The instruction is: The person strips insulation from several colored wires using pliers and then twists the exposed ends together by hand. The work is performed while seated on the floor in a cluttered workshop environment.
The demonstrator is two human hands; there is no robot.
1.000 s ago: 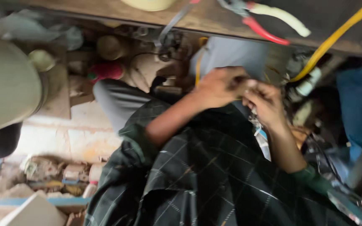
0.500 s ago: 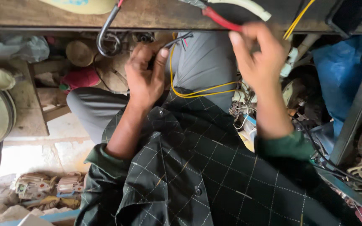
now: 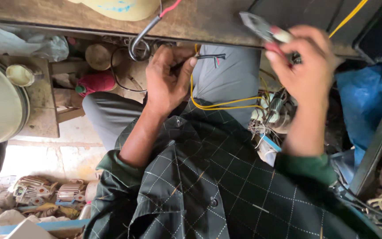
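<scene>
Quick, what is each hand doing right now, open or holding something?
Left hand: closed, pinching a black cable.
Right hand: closed on red-handled pliers.

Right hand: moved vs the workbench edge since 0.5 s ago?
Yes. The right hand, holding the red-handled pliers, has come down a little: it crossed the workbench edge before, and now only its fingers reach it.
</scene>
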